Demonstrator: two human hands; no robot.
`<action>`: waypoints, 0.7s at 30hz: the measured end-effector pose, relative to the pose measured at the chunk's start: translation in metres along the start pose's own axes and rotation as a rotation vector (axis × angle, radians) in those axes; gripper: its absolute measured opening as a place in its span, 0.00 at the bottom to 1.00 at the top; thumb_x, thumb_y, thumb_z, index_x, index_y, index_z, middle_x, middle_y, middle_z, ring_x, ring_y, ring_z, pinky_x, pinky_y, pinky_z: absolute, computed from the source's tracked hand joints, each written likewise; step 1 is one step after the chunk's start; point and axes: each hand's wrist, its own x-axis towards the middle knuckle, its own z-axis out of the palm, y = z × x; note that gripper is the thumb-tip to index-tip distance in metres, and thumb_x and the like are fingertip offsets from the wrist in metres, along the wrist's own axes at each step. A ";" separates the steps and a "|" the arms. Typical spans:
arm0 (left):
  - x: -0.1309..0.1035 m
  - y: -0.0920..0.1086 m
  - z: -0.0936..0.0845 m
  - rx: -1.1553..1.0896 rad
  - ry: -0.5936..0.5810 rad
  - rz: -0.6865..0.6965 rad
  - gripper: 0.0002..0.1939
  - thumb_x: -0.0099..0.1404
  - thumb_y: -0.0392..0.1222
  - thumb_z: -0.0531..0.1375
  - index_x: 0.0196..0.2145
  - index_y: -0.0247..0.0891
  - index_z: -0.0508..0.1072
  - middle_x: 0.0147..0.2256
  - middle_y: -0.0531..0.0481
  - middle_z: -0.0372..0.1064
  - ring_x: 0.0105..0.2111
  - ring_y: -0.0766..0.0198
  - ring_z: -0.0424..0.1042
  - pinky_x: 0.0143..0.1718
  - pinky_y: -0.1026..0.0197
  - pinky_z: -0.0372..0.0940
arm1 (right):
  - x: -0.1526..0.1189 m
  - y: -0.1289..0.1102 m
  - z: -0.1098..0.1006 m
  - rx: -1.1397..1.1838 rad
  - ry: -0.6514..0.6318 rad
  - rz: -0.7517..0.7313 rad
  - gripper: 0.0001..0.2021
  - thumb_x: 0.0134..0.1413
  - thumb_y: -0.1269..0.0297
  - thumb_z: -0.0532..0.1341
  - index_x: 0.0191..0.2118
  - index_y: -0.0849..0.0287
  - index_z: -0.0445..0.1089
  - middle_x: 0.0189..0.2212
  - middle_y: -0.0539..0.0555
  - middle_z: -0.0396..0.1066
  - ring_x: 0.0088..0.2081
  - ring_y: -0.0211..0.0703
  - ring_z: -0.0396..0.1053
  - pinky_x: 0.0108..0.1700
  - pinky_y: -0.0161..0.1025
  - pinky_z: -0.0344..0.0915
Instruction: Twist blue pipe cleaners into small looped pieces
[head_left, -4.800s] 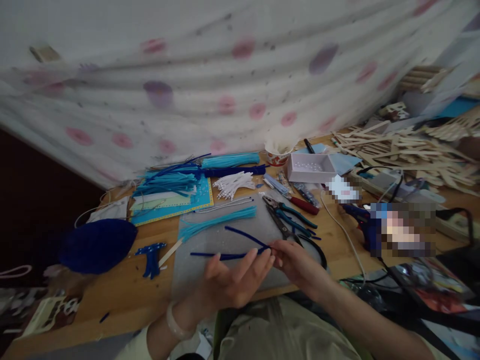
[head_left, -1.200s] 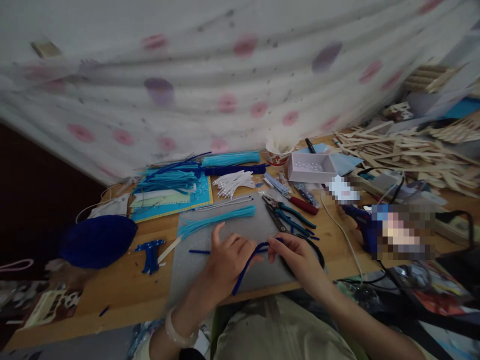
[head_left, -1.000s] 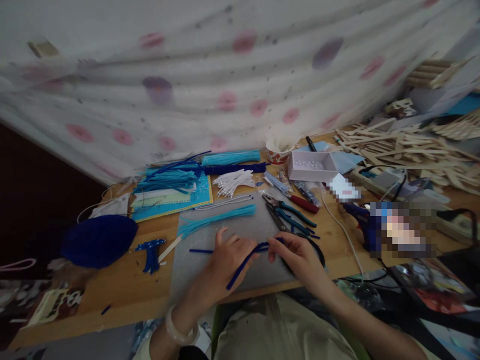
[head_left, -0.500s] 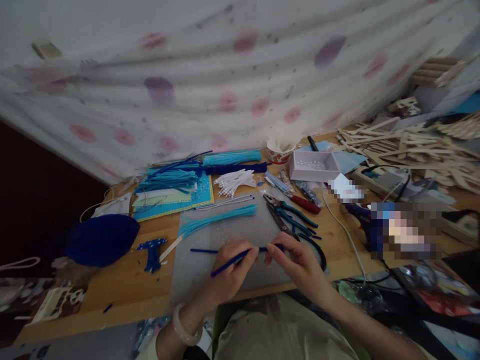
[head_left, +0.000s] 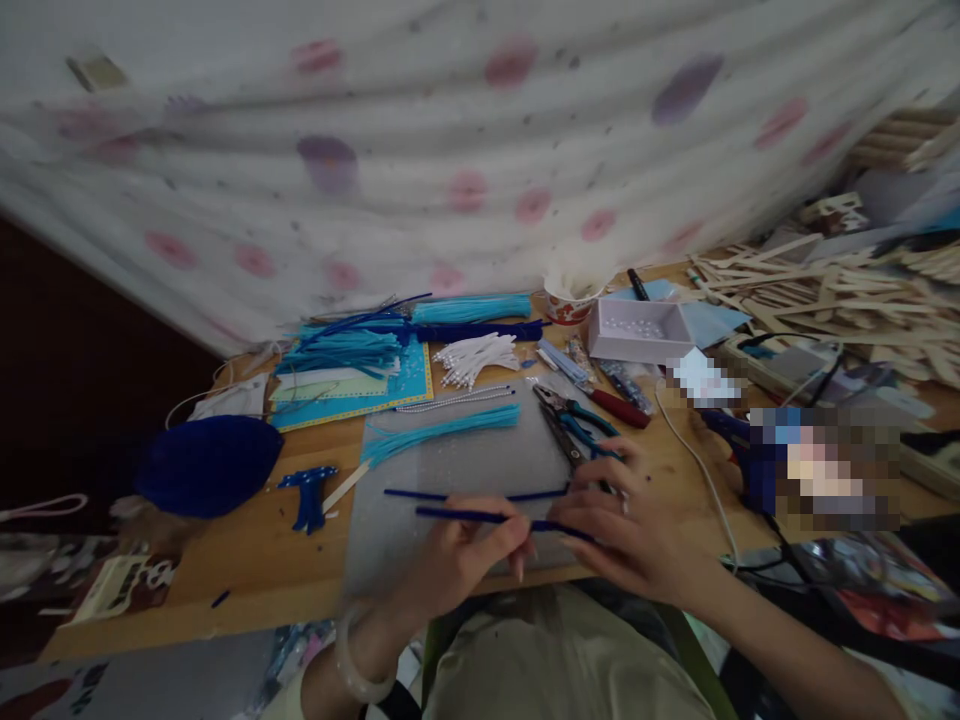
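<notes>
Between my two hands a dark blue stem (head_left: 465,514) runs nearly level above the grey mat (head_left: 420,560). My left hand (head_left: 476,550) pinches it between thumb and fingers. The right end of that stem lies in the fingers of my right hand (head_left: 619,515), which are closed around it. Just behind, a second blue stem (head_left: 412,494) lies on the mat, partly hidden by my hands. Pliers (head_left: 574,408) and black-handled scissors (head_left: 559,435) lie beyond my right hand. A light blue bundle of stems (head_left: 450,425) rests farther back on the mat.
White stems (head_left: 476,358), a box of pearls (head_left: 641,332) and a paper cup (head_left: 570,298) stand at the back. Wooden sticks (head_left: 832,300) pile up at the right. A dark blue oval pad (head_left: 210,465) and a blue bow-like piece (head_left: 308,497) are at the left.
The held stem has swung from a slant to nearly level. My right hand has moved right and turned over, now covering part of the scissors. The view has shifted slightly.
</notes>
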 end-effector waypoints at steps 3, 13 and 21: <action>0.000 0.005 -0.006 0.630 0.142 0.570 0.11 0.66 0.36 0.55 0.26 0.38 0.71 0.25 0.52 0.71 0.29 0.64 0.68 0.55 0.47 0.55 | 0.003 -0.006 0.014 0.697 -0.133 0.554 0.27 0.67 0.48 0.43 0.32 0.58 0.73 0.26 0.55 0.74 0.33 0.46 0.70 0.44 0.46 0.63; -0.002 -0.005 -0.016 1.210 0.248 1.094 0.04 0.64 0.31 0.58 0.33 0.36 0.71 0.27 0.54 0.76 0.31 0.64 0.71 0.58 0.40 0.43 | 0.002 -0.020 0.037 1.236 -0.038 0.924 0.14 0.53 0.55 0.65 0.24 0.59 0.69 0.22 0.47 0.68 0.27 0.37 0.66 0.35 0.36 0.63; -0.014 -0.016 0.018 -0.185 0.161 -0.020 0.18 0.62 0.47 0.55 0.17 0.39 0.65 0.19 0.53 0.61 0.22 0.66 0.61 0.28 0.60 0.59 | -0.002 -0.018 0.016 0.249 0.058 0.127 0.07 0.55 0.73 0.59 0.36 0.54 0.71 0.30 0.48 0.76 0.36 0.44 0.67 0.58 0.56 0.49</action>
